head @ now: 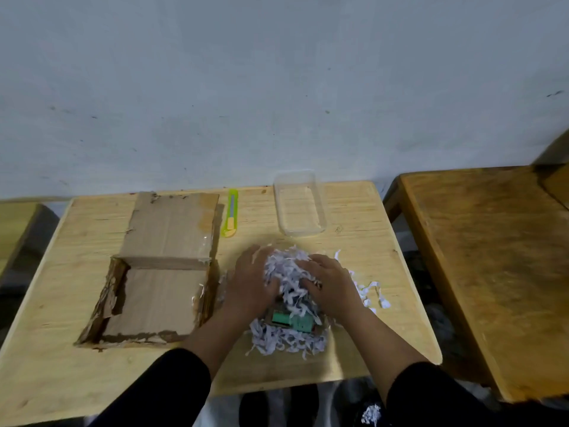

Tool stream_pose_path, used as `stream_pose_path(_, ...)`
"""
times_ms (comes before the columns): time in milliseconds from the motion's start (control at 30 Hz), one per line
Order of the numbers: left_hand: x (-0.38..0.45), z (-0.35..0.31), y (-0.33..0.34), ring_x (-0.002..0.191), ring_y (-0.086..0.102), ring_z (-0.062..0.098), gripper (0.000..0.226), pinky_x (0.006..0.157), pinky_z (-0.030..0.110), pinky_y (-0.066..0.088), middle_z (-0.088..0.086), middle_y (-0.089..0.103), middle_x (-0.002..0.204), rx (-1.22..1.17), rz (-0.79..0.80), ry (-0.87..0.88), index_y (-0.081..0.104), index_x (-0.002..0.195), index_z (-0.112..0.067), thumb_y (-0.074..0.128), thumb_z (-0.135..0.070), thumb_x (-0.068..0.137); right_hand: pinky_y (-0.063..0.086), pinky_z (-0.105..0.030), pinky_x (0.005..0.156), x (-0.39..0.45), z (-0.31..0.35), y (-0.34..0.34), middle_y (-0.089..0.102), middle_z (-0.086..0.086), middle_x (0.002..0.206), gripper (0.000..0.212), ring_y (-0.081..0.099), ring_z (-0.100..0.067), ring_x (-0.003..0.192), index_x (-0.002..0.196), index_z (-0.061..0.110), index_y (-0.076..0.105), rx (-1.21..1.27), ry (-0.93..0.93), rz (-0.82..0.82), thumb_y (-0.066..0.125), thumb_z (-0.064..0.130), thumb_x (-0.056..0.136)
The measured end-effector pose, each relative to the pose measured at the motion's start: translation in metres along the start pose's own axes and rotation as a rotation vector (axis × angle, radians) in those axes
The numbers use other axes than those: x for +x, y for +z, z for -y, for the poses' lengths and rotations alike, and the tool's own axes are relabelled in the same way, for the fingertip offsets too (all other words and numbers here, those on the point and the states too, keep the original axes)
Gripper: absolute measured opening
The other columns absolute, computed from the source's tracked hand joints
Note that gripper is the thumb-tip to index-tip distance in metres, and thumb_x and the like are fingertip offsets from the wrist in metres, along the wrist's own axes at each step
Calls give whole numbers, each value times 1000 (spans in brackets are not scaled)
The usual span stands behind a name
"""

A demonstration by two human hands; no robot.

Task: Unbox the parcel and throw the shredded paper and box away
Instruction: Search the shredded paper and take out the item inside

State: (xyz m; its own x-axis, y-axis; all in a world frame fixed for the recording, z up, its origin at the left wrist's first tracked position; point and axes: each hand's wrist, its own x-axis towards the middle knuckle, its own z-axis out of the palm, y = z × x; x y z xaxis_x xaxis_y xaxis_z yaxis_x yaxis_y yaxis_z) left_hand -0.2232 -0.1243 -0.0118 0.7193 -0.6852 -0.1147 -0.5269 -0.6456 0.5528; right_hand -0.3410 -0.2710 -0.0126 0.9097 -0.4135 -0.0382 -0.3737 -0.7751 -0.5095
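A heap of white shredded paper [288,335] lies on the light wooden table [363,241], right of centre. My left hand [251,280] and my right hand [329,280] press in from either side and cup the upper part of the heap. A green item [292,320] shows through the shreds below my hands. The opened cardboard box [160,297] lies to the left with its lid flap [169,226] folded back and nothing visible inside it. Loose shreds [374,292] are scattered to the right of my right hand.
A green and yellow utility knife [231,212] lies behind the box. An empty clear plastic container [300,204] stands at the table's back edge by the wall. A darker wooden table [489,257] is at the right. Some shreds [371,414] lie on my lap.
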Motion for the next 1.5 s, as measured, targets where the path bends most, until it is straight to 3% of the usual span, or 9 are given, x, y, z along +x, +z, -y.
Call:
stream_pose_path(200,-12,5,5,133,40,19,34,99,48,39,-2,52,135,243,68,669,52,120,-29,41,-33,88,47,-43,93,23,-2,-3,54,-7,134,44,51,-31,120,135,25,45,-26,142,92,52,22,91)
stream_pose_path(400,14,14,22,139,26,23,60,109,48,31,-1,29,152,213,263,331,37,139,-24,13,-50,90,49,-44,96,-3,10,-10,60,-12,127,44,55,-31,118,124,11,56,-26,-75,-125,54,16,81)
stream_pose_path(533,19,15,23,137,29,24,75,107,49,34,3,30,152,217,286,323,37,139,-22,1,-52,81,50,-38,95,-24,16,5,68,-9,117,35,59,-30,116,113,8,65,-104,-314,0,47,19,85)
stream_pose_path(733,11,36,14,135,33,25,37,108,46,34,1,37,147,160,258,264,48,132,-19,37,-27,97,34,-43,110,-33,2,7,57,-6,133,46,40,-29,134,131,15,49,-166,53,64,30,29,92)
stream_pose_path(933,-5,17,0,106,59,25,28,87,42,50,9,63,115,131,-125,439,60,105,-15,41,-21,87,41,-36,92,-28,26,3,68,-6,107,34,50,-25,111,109,8,62,-213,-143,-116,44,20,83)
stream_pose_path(1033,-14,6,9,100,62,23,33,89,33,48,12,65,110,18,-34,546,59,112,-10,37,-25,91,54,-41,79,-27,39,16,68,-13,98,29,62,-31,91,98,3,64,-68,-162,-22,41,16,87)
stream_pose_path(1200,-11,27,21,113,51,25,47,96,39,42,7,56,126,132,266,315,39,135,-20,26,-41,95,53,-42,89,-35,31,18,63,-14,121,39,60,-33,106,122,7,56,-61,-55,10,39,23,91)
stream_pose_path(1367,-5,41,15,107,54,27,33,89,39,47,10,60,116,153,195,265,58,116,-12,39,-31,96,46,-36,95,-48,5,7,57,-10,129,58,54,-30,114,134,12,44,-132,133,9,18,39,89)
stream_pose_path(1500,-5,32,4,93,62,26,36,76,39,53,8,67,103,148,-41,417,64,103,-11,36,-30,91,53,-37,77,-48,1,0,67,-10,98,40,63,-31,90,113,11,59,-176,61,-56,35,27,86)
